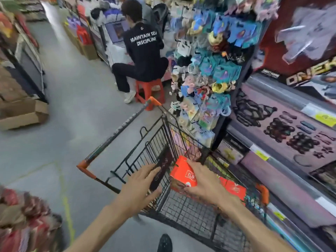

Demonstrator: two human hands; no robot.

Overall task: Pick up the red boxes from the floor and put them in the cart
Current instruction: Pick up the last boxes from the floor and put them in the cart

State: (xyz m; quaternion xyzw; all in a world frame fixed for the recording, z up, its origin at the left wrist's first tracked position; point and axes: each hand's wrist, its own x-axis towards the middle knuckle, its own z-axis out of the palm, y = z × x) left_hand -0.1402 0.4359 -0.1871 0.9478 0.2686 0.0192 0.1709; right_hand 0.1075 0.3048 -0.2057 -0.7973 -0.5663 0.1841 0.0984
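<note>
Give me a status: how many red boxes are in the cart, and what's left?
Done: one red box already lies inside the cart. In hand: the right hand holds a second red box over the basket, with the left hand resting on a dark flat item by the cart's wire wall. Left: releasing this box; no other red boxes show on the visible floor.

The right hand covers the near end of the bright red cardboard box it holds, and its fingertips hide part of the white label. Just right of that hand, a second red carton shows only its top face through the black wire shopping cart. Under the left hand, the dark rectangular panel carries printing too blurred to read (the shelves beyond are smeared too). Both forearms run off the bottom edge.
</note>
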